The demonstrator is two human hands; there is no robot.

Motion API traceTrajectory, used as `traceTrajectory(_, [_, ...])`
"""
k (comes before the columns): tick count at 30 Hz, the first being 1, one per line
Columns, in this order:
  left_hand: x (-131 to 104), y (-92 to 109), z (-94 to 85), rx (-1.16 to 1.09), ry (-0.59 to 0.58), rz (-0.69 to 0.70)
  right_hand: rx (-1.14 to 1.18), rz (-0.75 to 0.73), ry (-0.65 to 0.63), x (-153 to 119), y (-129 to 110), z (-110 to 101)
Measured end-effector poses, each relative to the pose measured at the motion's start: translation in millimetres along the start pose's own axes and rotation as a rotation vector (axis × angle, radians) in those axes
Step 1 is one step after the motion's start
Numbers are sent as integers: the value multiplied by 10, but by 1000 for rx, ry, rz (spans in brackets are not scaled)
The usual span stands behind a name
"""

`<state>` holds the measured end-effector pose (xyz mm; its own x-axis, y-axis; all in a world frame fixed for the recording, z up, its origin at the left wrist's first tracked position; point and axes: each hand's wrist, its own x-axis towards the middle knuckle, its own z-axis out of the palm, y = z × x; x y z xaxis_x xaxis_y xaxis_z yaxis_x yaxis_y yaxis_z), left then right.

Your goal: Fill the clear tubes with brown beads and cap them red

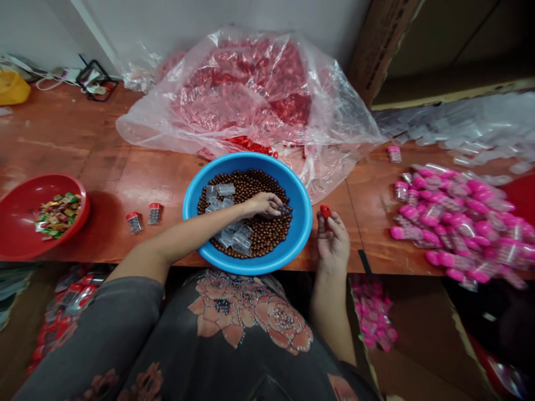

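Observation:
A blue basin [190,223] holds many small brown balls [267,236] and several clear plastic containers [240,239]. Over the right part of the balls, my left hand [266,205] is closed on a small clear container [286,210], whose outline is partly hidden by the fingers. To the right of the basin, my right hand [332,236] pinches a red cap [325,211] above the table edge. Two filled containers with red caps, one [134,223] tilted and one [154,214] nearly upright, stand left of the basin.
Behind the basin lies a clear bag [251,83] of red caps. Pink-capped containers [468,223] are piled at the right, with clear containers [472,122] behind. A red bowl [79,214] with wrapped pieces sits at the left. Open boxes are below the table [112,167].

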<state>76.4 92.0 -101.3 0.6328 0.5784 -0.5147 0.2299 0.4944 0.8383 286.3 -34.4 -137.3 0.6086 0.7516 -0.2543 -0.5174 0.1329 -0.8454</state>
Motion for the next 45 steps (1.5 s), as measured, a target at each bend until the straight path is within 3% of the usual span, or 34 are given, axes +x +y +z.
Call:
traceTrajectory(5, [-60, 163, -205, 336, 65, -135, 73, 102, -28, -64, -66, -2])
traceTrajectory(8, [-51, 190, -248, 426, 124, -186, 110, 142, -46, -127, -120, 35])
traceTrajectory(15, [1, 130, 43, 313, 127, -120, 101, 127, -125, -301, -284, 210])
traceTrajectory(20, [-90, 199, 81, 159, 65, -60, 70, 83, -185, -353, -373, 258])
traceTrajectory(24, [-292, 331, 23, 35, 6, -9, -25, 61, -261, -395, -434, 291])
traceTrajectory(30, [-899, 487, -58, -256, -158, 151, -187, -5, -329, -520, -484, 521])
traceTrajectory(37, [-1285, 330, -61, -319, -8, 193, -326, -108, -524, -628, -460, 956])
traceTrajectory(45, [-1458, 252, -73, -292, 132, 200, -461, -32, -615, -750, -352, 1186])
